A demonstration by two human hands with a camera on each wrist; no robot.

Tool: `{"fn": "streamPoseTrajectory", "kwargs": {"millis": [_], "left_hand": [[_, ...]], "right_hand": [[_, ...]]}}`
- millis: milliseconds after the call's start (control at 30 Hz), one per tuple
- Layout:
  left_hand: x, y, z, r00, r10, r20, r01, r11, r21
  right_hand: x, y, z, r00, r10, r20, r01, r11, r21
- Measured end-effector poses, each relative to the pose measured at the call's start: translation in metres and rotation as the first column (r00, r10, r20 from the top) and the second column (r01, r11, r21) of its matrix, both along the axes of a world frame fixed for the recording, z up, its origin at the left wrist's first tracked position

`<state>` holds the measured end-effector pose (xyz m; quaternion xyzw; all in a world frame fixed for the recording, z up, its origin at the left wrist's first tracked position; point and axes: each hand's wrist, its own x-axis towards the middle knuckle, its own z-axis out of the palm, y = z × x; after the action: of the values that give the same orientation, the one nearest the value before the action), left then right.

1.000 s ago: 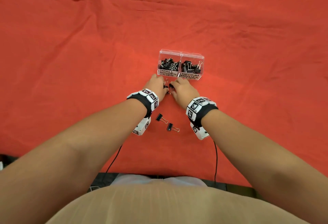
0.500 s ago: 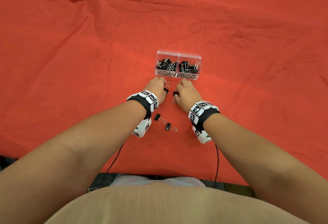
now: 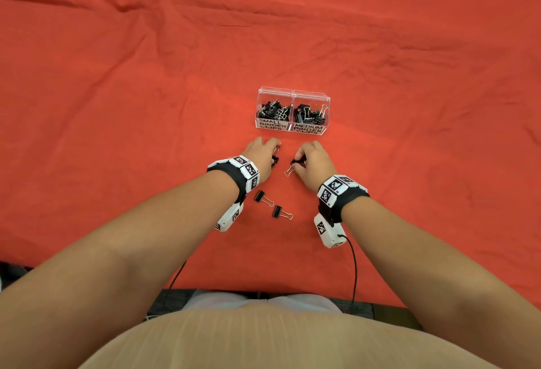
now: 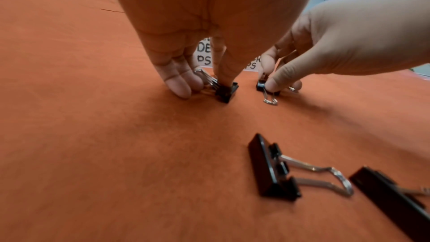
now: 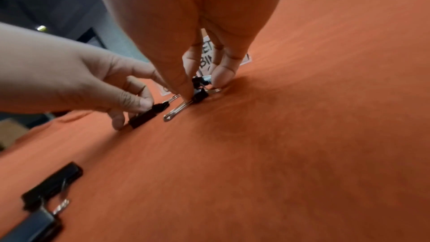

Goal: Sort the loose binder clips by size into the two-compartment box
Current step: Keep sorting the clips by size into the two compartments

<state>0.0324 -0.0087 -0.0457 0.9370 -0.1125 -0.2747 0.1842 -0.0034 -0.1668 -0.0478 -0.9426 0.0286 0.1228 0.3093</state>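
A clear two-compartment box (image 3: 292,92) sits on the red cloth, labelled small on the left and medium on the right, both halves holding several black clips. Just in front of it my left hand (image 3: 270,153) pinches a black binder clip (image 4: 227,89) against the cloth. My right hand (image 3: 301,159) pinches another black clip (image 5: 199,93), its wire handle (image 3: 289,171) pointing toward me. Two more loose clips (image 3: 263,197) (image 3: 281,212) lie on the cloth between my wrists.
Red wrinkled cloth (image 3: 117,105) covers the whole table. The near table edge (image 3: 205,291) runs just in front of my body. Cables (image 3: 354,266) hang from both wrist cameras.
Both hands have drawn back a little from the box and moved apart, each with a clip. The two loose clips between the wrists have not moved.
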Motion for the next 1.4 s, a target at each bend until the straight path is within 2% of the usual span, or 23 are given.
{"fn": "streamPoseTrajectory", "kwargs": {"millis": [200, 333, 433, 533, 667, 733, 800, 867, 900, 967, 1067, 1133, 1200, 1300, 1400], "left_hand": [[0.001, 0.000, -0.001, 0.999, 0.020, 0.027, -0.020, 1.000, -0.016], [0.000, 0.002, -0.001, 0.999, 0.025, 0.029, -0.024, 0.999, -0.034], [-0.002, 0.003, 0.001, 0.999, 0.032, 0.029, -0.030, 0.999, -0.042], [0.000, 0.002, 0.005, 0.999, 0.049, 0.015, -0.048, 0.996, -0.076], [0.010, -0.003, 0.024, 0.989, 0.149, 0.010, -0.143, 0.966, -0.214], [0.020, -0.009, 0.038, 0.978, 0.209, 0.020, -0.195, 0.937, -0.290], [0.033, -0.017, 0.049, 0.967, 0.249, 0.046, -0.217, 0.910, -0.354], [0.047, -0.025, 0.059, 0.953, 0.297, 0.062, -0.247, 0.877, -0.413], [0.053, -0.029, 0.063, 0.945, 0.322, 0.061, -0.265, 0.861, -0.435], [0.064, -0.039, 0.067, 0.940, 0.331, 0.081, -0.264, 0.857, -0.442], [0.072, -0.051, 0.067, 0.962, 0.255, 0.100, -0.201, 0.905, -0.374], [0.073, -0.056, 0.067, 0.985, 0.110, 0.135, -0.074, 0.967, -0.243], [0.071, -0.060, 0.067, 0.985, -0.078, 0.152, 0.089, 0.994, -0.063], [0.067, -0.060, 0.064, 0.942, -0.300, 0.149, 0.294, 0.954, 0.061], [0.064, -0.056, 0.062, 0.885, -0.420, 0.199, 0.402, 0.907, 0.127]], "right_hand": [[0.002, -0.002, 0.010, 0.999, -0.043, -0.014, 0.043, 0.999, 0.023], [0.032, -0.007, 0.048, 0.963, -0.219, 0.158, 0.199, 0.971, 0.134], [0.061, -0.019, 0.067, 0.930, -0.282, 0.236, 0.259, 0.958, 0.123], [0.079, -0.029, 0.061, 0.939, -0.223, 0.260, 0.226, 0.974, 0.017], [0.077, -0.031, 0.047, 0.996, -0.005, 0.089, 0.024, 0.977, -0.212], [0.072, -0.032, 0.044, 0.990, 0.045, 0.136, -0.005, 0.959, -0.283], [0.063, -0.032, 0.043, 0.969, -0.017, 0.248, 0.078, 0.968, -0.238], [0.049, -0.028, 0.040, 0.951, -0.086, 0.297, 0.134, 0.980, -0.148], [0.039, -0.024, 0.037, 0.955, -0.077, 0.285, 0.118, 0.985, -0.126], [0.017, -0.015, 0.025, 0.976, 0.035, 0.215, -0.005, 0.991, -0.135], [-0.008, -0.005, 0.006, 0.971, 0.229, 0.069, -0.210, 0.954, -0.214], [-0.017, -0.004, -0.002, 0.962, 0.270, 0.030, -0.257, 0.941, -0.222], [-0.020, -0.003, -0.004, 0.960, 0.279, 0.034, -0.266, 0.939, -0.218], [-0.021, -0.005, -0.005, 0.969, 0.246, 0.031, -0.236, 0.952, -0.194], [-0.021, -0.008, -0.006, 0.989, 0.151, 0.005, -0.149, 0.982, -0.114]]}}
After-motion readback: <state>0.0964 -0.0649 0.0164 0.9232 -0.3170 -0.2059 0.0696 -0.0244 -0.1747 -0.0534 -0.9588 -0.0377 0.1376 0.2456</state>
